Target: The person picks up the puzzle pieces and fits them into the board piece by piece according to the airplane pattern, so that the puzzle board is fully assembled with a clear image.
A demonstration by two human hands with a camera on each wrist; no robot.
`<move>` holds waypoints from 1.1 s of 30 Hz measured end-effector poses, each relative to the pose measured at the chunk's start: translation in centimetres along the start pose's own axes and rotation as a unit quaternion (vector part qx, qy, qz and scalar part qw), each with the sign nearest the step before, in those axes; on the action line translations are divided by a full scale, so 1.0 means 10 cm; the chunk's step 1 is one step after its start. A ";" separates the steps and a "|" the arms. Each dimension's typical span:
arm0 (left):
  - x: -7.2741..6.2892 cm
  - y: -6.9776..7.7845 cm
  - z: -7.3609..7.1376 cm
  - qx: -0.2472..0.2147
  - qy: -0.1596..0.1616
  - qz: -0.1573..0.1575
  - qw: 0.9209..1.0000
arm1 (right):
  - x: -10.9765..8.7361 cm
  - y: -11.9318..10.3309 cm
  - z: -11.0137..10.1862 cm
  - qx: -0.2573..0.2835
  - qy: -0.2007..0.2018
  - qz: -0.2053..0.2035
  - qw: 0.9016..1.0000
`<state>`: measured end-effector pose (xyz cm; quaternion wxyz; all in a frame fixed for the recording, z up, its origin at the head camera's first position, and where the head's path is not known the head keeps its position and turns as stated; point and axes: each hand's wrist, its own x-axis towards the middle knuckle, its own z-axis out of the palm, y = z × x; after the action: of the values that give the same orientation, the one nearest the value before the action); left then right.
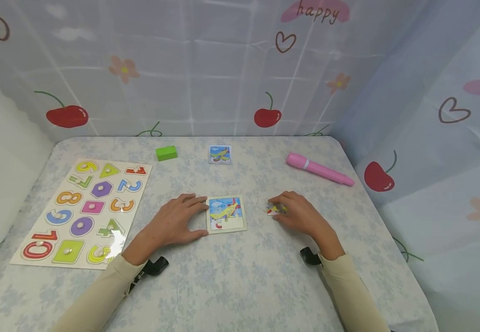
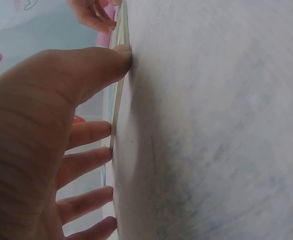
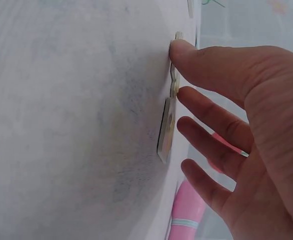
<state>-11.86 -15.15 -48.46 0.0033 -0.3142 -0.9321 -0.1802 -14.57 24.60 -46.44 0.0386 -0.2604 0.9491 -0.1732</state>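
A small square jigsaw puzzle (image 1: 225, 213) with a yellow airplane picture lies in a pale frame at the table's middle; its lower part shows a white gap. My left hand (image 1: 172, 221) rests at its left side, fairly straight fingers and thumb touching the frame's edge (image 2: 118, 95). To the right, my right hand (image 1: 299, 214) pinches a thin puzzle piece (image 3: 175, 75) between thumb and index finger, low over the tabletop. Another loose piece (image 3: 166, 131) lies just beside it, below the other fingers. In the head view the fingers partly cover these pieces.
A board of knobbed numbers and shapes (image 1: 117, 186) lies at the left. Along the back are a green block (image 1: 166, 153), a small airplane picture card (image 1: 220, 155) and a pink pen-shaped stick (image 1: 322, 170). A printed curtain (image 1: 206, 69) hangs behind the table.
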 end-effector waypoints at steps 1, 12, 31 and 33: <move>0.00 0.00 0.00 -0.001 0.000 0.000 1.000 | -0.01 0.01 0.01 0.001 0.002 -0.004 1.000; 0.00 0.01 0.01 0.000 0.003 0.005 1.000 | -0.03 0.03 0.04 -0.001 0.015 -0.023 1.000; 0.00 0.00 0.01 -0.002 0.006 0.003 1.000 | 0.20 -0.39 0.06 0.017 0.005 -0.113 0.993; 0.00 0.00 0.01 -0.002 0.005 0.003 1.000 | 0.22 -0.43 0.07 0.016 0.002 -0.118 0.993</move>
<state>-11.79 -15.11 -48.52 0.0084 -0.3161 -0.9307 -0.1838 -14.27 19.85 -45.57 0.0204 -0.3700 0.9088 -0.1919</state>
